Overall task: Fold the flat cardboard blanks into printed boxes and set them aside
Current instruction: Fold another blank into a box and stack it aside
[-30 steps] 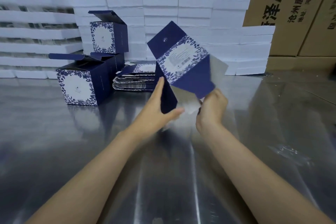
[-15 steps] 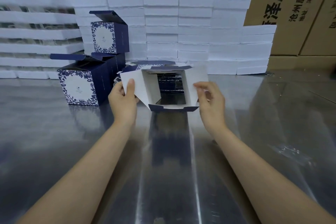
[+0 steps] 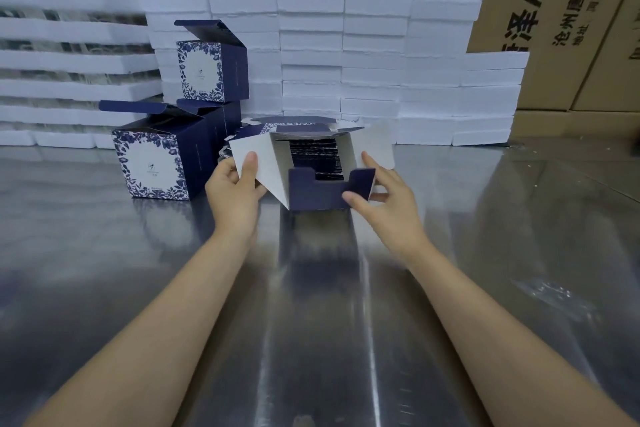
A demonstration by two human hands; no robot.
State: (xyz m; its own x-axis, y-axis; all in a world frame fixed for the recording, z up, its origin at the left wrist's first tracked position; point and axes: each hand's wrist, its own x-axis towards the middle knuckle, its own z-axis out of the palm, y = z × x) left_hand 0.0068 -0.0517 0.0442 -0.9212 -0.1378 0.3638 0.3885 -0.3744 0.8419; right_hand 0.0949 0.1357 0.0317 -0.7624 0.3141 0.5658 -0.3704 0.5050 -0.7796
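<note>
A navy cardboard box [image 3: 313,192], opened into a tube with its open end facing me, hovers just above the steel table. Its white insides and white side flaps show. My left hand [image 3: 235,191] grips the left white flap, thumb on top. My right hand [image 3: 384,192] pinches the right end of the navy notched bottom flap, which stands folded up. Behind the box lies a stack of flat blanks [image 3: 301,126], mostly hidden. Three folded boxes stand at the left: a front one [image 3: 152,166], one behind it [image 3: 221,120], and one on top [image 3: 211,69], lids open.
The reflective steel table [image 3: 311,305] stretches toward me. White foam slabs [image 3: 346,45] are stacked in a wall along the back, with more foam trays [image 3: 69,62] at the left. Brown shipping cartons [image 3: 554,10] rise behind them.
The blank was held up flat and tilted; it has been opened into a tube and lowered toward the table. The navy bottom flap has since been folded up by my right hand.
</note>
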